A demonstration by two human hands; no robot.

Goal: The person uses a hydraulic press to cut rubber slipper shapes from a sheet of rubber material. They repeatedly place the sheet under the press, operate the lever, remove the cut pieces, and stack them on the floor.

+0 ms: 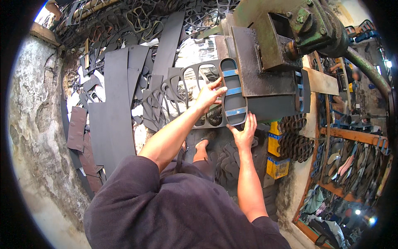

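Observation:
A sole-shaped cutting die (233,100) with a metal rim and blue crossbars lies on a dark rubber sheet, beside a green press. My left hand (208,96) holds the die's left edge, fingertips by its middle crossbar. At its near end, my right hand (244,132) grips the rim between thumb and fingers. Left of the die, the sheet's cut-out strip (186,95) shows a row of sole-shaped holes. The press's flat dark plate (265,66) is right beside the die. A second blue-barred die (299,92) stands at the sheet's right end.
Long dark rubber sheets (117,91) lean at the left, near a stained wall (39,95). Rubber offcuts pile up at the back. Yellow crates (277,167) and stacked dark soles (295,147) stand at the right. Shelves of soles (348,162) line the far right; cut soles (232,166) cover the floor.

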